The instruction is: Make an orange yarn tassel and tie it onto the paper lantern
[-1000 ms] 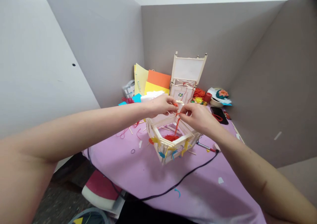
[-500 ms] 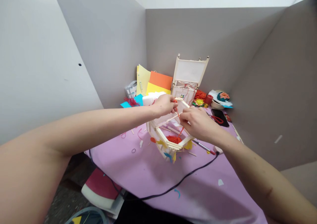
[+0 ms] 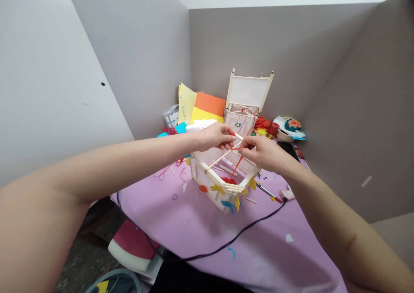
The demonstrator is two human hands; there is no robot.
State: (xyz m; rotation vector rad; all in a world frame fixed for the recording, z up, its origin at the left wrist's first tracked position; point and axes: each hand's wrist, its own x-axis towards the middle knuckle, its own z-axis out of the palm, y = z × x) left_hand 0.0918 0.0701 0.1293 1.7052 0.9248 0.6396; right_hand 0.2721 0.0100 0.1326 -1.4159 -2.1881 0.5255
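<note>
A red yarn strand rises from a red yarn tassel inside the open wooden-stick box. My left hand pinches the yarn above the stick that crosses the box's top. Just to its right, my right hand is closed on the same yarn, and a short stretch of it runs between the two hands at the stick. Paper cutouts in yellow, blue and orange decorate the outside of the box. The fingertips partly hide where the yarn meets the stick.
Behind stands a second stick box with its lid raised. Coloured paper leans at the back left. A bundle of red yarn, a bowl and a phone lie at right. A black cable crosses the purple tabletop.
My right hand has moved slightly right and up, drawing the yarn sideways at the stick. The box has shifted and turned slightly.
</note>
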